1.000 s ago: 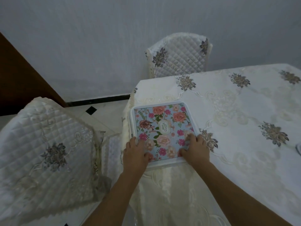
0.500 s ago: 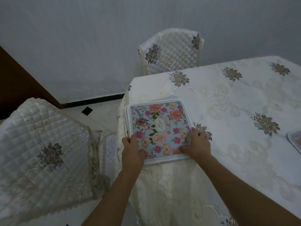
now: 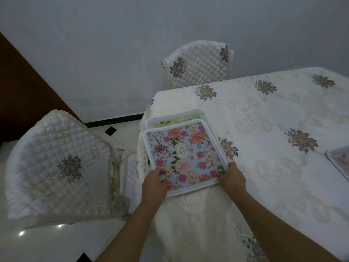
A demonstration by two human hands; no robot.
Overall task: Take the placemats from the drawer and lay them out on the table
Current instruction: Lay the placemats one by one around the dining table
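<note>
Floral placemat (image 3: 184,156) in both hands

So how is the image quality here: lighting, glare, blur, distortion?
Head view: dim, flat, bluish light; wide-angle bending at the table edges; two small glare spots on the floor at lower left; left hand slightly motion-blurred on the floral placemat.

both hands have pulled the top placemat (image 3: 186,156) toward the table edge, uncovering a green placemat (image 3: 175,121) beneath.
</note>
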